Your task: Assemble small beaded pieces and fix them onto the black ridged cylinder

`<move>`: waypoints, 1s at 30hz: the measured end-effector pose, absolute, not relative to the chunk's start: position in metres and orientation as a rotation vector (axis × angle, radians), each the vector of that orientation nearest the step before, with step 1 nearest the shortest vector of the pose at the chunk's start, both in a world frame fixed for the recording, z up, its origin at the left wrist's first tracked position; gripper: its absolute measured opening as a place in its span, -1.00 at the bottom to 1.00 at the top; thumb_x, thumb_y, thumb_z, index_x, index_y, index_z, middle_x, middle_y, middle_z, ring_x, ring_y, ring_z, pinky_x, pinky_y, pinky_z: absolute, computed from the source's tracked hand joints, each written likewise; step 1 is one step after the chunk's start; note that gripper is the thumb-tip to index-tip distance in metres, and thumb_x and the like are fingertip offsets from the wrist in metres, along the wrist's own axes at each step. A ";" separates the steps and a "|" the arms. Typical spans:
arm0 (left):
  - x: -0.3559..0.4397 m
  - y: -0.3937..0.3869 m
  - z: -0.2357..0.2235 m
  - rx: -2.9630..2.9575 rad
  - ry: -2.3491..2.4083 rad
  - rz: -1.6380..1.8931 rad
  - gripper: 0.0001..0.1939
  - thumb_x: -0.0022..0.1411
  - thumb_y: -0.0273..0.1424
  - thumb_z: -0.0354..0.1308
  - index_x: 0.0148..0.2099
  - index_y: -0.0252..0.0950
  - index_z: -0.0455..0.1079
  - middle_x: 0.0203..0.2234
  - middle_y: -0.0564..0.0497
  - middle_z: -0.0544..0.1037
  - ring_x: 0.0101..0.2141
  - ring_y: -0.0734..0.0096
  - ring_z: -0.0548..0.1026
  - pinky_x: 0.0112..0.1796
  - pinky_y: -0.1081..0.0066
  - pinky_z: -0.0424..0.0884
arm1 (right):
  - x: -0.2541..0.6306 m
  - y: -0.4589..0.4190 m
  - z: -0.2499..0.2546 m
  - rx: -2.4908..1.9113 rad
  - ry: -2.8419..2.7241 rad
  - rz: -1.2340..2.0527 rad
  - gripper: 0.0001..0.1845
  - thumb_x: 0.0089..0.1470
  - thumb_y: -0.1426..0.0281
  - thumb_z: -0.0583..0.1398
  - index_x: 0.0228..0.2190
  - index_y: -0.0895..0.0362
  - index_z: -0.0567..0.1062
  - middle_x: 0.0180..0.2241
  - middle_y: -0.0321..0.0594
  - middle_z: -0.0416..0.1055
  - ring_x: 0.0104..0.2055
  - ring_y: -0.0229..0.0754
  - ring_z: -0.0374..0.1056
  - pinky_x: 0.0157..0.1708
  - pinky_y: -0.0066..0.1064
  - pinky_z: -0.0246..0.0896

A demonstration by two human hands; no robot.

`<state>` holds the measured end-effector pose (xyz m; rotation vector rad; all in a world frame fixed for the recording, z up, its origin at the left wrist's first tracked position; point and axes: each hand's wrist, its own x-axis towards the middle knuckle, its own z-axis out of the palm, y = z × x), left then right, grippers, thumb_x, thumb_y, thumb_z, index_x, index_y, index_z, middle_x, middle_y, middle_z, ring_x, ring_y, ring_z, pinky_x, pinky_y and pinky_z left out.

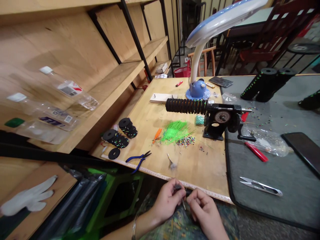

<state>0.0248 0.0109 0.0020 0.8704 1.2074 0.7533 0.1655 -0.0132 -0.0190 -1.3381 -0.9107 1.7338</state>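
Observation:
My left hand (168, 199) is closed in a pinch at the table's near edge, around a small dark grey thing (178, 187) too blurred to name. A thin pale strand (184, 204) hangs below its fingertips. Just to the right, my right hand (204, 210) is closed too, thumb against fingers; what it holds, if anything, is hidden. On the wood in front lies a small bundle of fine grey strands (172, 163). Blue-handled pliers (140, 160) rest left of it, jaws slightly apart. Farther back are a pile of bright green strands (175, 131) and many coloured beads (186, 141).
A hand-cranked winder (221, 118) carries a row of black foam discs (186, 105). Black spools (115, 137) stand at left, near an orange tool (157, 134). A blue-based lamp (197, 90) rises behind. Thread snips (261, 186) and a red stick (256, 152) lie on the grey mat (246, 213).

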 end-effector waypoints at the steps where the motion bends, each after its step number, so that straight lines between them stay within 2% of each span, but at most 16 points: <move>1: 0.025 0.011 0.002 0.878 1.212 0.752 -0.61 0.06 -0.09 0.26 -0.38 -0.29 0.23 -0.63 0.17 0.31 -0.63 0.59 0.21 -0.55 0.51 0.14 | 0.165 -0.013 -0.018 -1.339 -0.901 1.738 -0.55 -0.06 -0.01 0.22 -0.61 0.10 0.30 -0.77 -0.52 0.07 -0.72 -0.40 -0.09 -0.67 -0.51 -0.20; 12: 0.024 0.009 -0.001 0.954 1.246 0.733 -0.70 0.11 -0.19 0.23 -0.37 -0.29 0.25 -0.64 0.18 0.26 -0.62 0.57 0.20 -0.55 0.52 0.14 | 0.166 -0.007 -0.009 -1.353 -0.853 1.789 -0.55 -0.09 0.00 0.25 -0.61 0.10 0.29 -0.80 -0.54 0.08 -0.73 -0.41 -0.10 -0.67 -0.53 -0.22; 19: 0.020 0.008 0.000 1.199 1.313 0.771 -0.90 0.15 -0.40 0.17 -0.37 -0.31 0.33 -0.49 0.01 0.44 -0.42 0.38 0.40 -0.35 0.44 0.30 | 0.165 -0.002 -0.008 -1.368 -0.834 1.795 -0.45 -0.20 -0.13 0.26 -0.61 0.10 0.31 -0.80 -0.53 0.08 -0.73 -0.41 -0.09 -0.68 -0.53 -0.22; 24: 0.018 0.009 0.006 1.376 1.358 0.711 -0.92 0.17 -0.43 0.14 -0.38 -0.30 0.37 -0.49 -0.03 0.48 -0.43 0.34 0.42 -0.38 0.44 0.29 | 0.166 -0.003 -0.010 -1.355 -0.849 1.760 -0.43 -0.17 -0.15 0.24 -0.54 0.11 0.34 -0.79 -0.53 0.11 -0.73 -0.41 -0.06 -0.68 -0.53 -0.20; 30: 0.017 0.010 0.010 1.524 1.381 0.638 -0.88 0.20 -0.38 0.12 -0.37 -0.31 0.38 -0.47 -0.06 0.51 -0.43 0.33 0.44 -0.38 0.44 0.29 | 0.167 -0.005 -0.012 -1.306 -0.860 1.743 -0.45 -0.11 -0.10 0.25 -0.39 0.15 0.40 -0.78 -0.55 0.12 -0.73 -0.41 -0.02 -0.67 -0.55 -0.17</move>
